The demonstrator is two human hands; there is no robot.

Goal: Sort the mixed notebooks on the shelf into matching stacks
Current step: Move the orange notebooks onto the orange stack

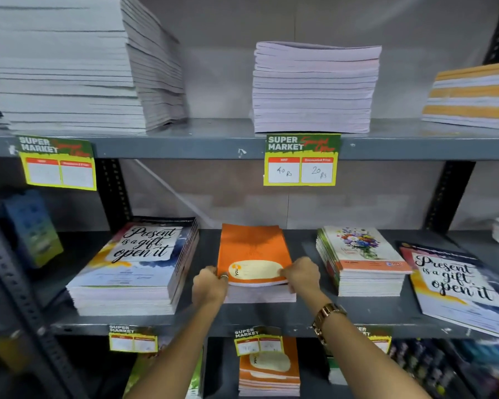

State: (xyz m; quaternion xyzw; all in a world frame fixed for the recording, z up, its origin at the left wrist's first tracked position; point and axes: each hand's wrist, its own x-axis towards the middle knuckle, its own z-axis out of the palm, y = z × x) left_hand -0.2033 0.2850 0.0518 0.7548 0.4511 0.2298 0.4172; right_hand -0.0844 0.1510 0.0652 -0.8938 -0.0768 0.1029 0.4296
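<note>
An orange notebook (252, 251) tops a short stack in the middle of the grey shelf (271, 318). My left hand (209, 286) grips the stack's near left corner and my right hand (301, 275) grips its near right corner. Left of it stands a thick stack with the "Present is a gift, open it" cover (133, 263). On the right sits a stack of flower-cover notebooks (360, 260). Further right, a single "Present is a gift" notebook (458, 283) lies slanted near the shelf's front edge.
The upper shelf holds tall pale stacks at the left (69, 67) and middle (314, 87), plus an orange-striped stack (473, 96) at the right. Price tags (301, 159) hang from shelf edges. More orange notebooks (268, 370) sit on the shelf below. Dark uprights frame the bay.
</note>
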